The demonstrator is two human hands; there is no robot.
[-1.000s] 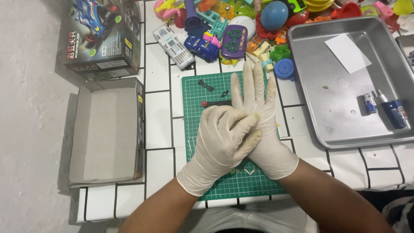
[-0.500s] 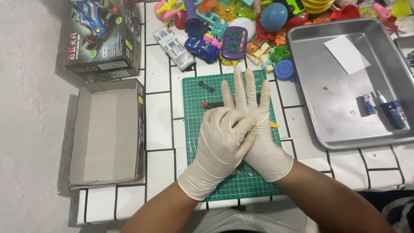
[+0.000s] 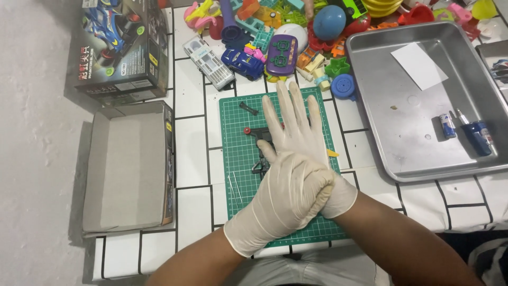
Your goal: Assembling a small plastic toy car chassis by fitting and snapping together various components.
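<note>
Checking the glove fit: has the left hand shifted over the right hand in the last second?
Yes. The left hand has slid toward the person, down the right hand to its wrist, judged against the green cutting mat, which stays put.

My hands (image 3: 296, 175) are covering the mat (image 3: 235, 159) centre, leaving its left strip passable. Toys (image 3: 275, 37) are blocking the far side, a tray (image 3: 402, 153) is bounding the right, and an open box (image 3: 127, 169) is bounding the left.
</note>
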